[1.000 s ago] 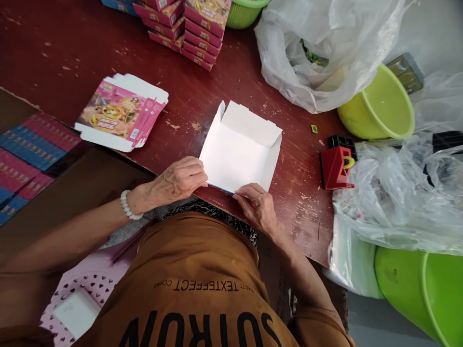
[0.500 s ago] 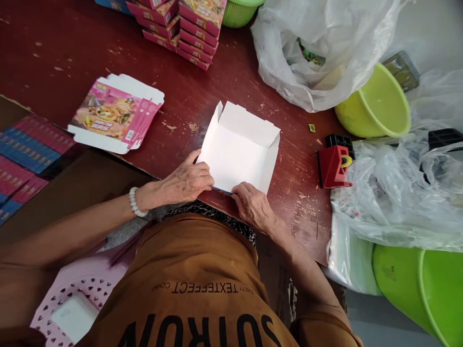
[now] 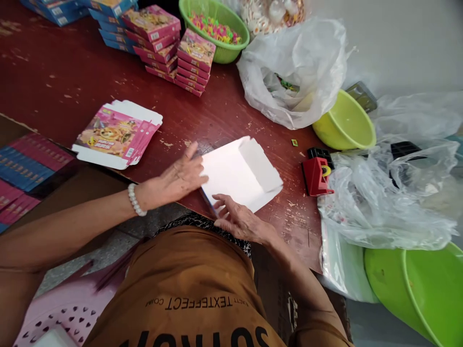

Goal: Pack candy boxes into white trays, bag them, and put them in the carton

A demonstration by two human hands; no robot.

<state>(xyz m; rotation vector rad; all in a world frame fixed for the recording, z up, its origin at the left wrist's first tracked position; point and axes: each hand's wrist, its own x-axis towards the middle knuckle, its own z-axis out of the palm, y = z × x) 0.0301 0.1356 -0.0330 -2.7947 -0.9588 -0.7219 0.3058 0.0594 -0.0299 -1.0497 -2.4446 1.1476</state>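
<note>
A cardboard box [image 3: 235, 166], white inside and part-folded, lies on the red table in front of me, turned at an angle with its flaps standing up on the far and right sides. My left hand [image 3: 180, 174] is at the box's left edge, fingers stretched out and spread, holding nothing. My right hand [image 3: 237, 218] is over the near edge of the box, its fingers apart and slightly bent. Whether its fingertips touch the cardboard I cannot tell. A pile of flat pink printed box blanks [image 3: 112, 132] lies left of my left hand.
Stacked pink boxes [image 3: 195, 55] and blue boxes [image 3: 112, 29] stand at the back, near a green basket [image 3: 227, 53] of colourful small pieces. To the right are a plastic bag [image 3: 300, 67], a yellow bowl [image 3: 345, 123], a red tape dispenser [image 3: 316, 176] and a green tub [image 3: 387, 270].
Both hands have let go of the box's near edge and opened. The box has turned, its far side swinging right. My view has shifted, showing more of the back of the table.
</note>
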